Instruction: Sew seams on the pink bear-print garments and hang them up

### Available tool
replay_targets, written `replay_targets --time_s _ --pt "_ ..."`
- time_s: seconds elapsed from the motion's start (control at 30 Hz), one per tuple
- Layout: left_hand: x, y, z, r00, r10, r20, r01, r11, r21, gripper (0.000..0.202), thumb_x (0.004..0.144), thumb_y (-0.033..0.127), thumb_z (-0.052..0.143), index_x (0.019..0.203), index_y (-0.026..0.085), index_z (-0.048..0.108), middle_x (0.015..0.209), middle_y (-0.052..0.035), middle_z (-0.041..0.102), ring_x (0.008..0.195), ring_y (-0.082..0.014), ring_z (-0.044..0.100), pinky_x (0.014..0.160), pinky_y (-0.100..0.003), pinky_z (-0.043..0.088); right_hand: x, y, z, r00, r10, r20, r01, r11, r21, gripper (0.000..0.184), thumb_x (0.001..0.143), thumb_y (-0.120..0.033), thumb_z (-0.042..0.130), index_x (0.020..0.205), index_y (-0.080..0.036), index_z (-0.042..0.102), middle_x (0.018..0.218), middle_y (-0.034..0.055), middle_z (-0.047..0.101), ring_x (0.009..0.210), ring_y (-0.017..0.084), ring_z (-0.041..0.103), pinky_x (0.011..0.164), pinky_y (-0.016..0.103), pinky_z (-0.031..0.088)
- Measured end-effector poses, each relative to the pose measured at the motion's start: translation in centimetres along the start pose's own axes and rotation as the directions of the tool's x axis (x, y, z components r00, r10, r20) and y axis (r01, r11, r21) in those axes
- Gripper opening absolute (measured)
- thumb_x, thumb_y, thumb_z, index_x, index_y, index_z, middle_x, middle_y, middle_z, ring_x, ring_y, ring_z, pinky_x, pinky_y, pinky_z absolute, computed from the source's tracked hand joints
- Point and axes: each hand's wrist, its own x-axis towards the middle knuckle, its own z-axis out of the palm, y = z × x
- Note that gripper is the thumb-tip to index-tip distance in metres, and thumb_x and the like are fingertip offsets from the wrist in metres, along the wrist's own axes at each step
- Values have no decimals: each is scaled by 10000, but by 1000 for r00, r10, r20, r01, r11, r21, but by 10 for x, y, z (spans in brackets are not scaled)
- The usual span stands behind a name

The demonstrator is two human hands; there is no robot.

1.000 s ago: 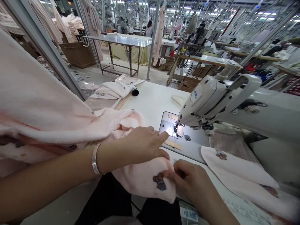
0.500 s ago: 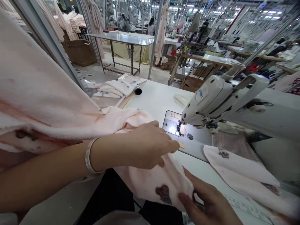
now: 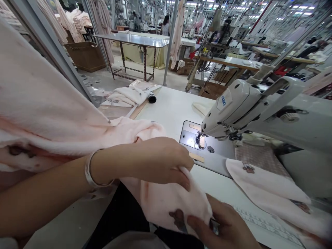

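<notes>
A pale pink plush fabric piece [image 3: 160, 200] with a brown printed figure hangs over my lap at the table's front edge. My left hand [image 3: 163, 160], a bracelet at its wrist, is closed on the fabric's upper edge between thumb and fingers. Lower right, my right hand [image 3: 220, 224] pinches the near corner. A small shiny metal object [image 3: 214, 225] shows by its fingers, too covered to name. Beyond my left hand stands the sewing machine [image 3: 225, 107], its lit needle plate [image 3: 190, 140] bare under the presser foot [image 3: 199, 140].
More pink fabric [image 3: 46, 86] drapes down on the left onto the white table [image 3: 171, 103]. Cut pink pieces [image 3: 264, 186] lie to the right, above a printed ruler scale [image 3: 264, 221]. Folded fabric [image 3: 127, 97] and a black-ended roll [image 3: 151, 98] lie at the back left.
My left hand has drawn slightly left and down, its fingers curling in on the fabric edge. My right hand has shifted a little left with the corner it holds.
</notes>
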Motion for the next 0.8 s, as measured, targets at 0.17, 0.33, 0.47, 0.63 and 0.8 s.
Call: replay_targets --time_s 0.17,0.33,0.47,0.63,0.8 --pt "-3 0 5 1000 30 4 -29 976 -216 96 870 198 578 794 169 629 799 25 637 773 -82 579 680 -169 411 -1 -14 -12 994 -87 63 82 994 73 669 732 -362 633 1360 -312 407 1134 61 628 1010 248 628 768 312 534" --pt "-3 9 14 968 -46 -245 16 993 -121 82 839 146 577 833 163 657 848 4 667 826 -118 598 719 -209 424 -3 -7 -11 971 -220 90 234 953 -193 779 769 -224 544 1464 -233 195 1257 117 566 1129 285 567 847 377 514" --pt "0 15 15 982 -90 -165 92 996 2 114 832 135 561 761 161 647 805 -15 632 804 -145 584 653 -233 411 -4 6 -12 938 -303 170 345 868 -356 806 692 -97 480 1442 -179 196 1063 97 654 958 253 629 854 393 501" --pt "-12 19 30 966 7 -258 21 995 102 82 786 72 509 783 145 547 854 -31 572 795 -143 515 687 -250 412 0 -1 -16 878 -472 81 442 732 -518 443 780 -113 507 1212 -207 484 948 63 614 897 189 596 766 302 497" --pt "-26 9 2 851 213 -481 -13 923 385 150 881 123 370 854 187 502 715 23 500 584 -88 422 492 -218 273 4 -9 0 771 -536 -344 337 801 -495 145 771 -334 662 881 -245 633 1391 102 335 1157 303 430 794 404 444"
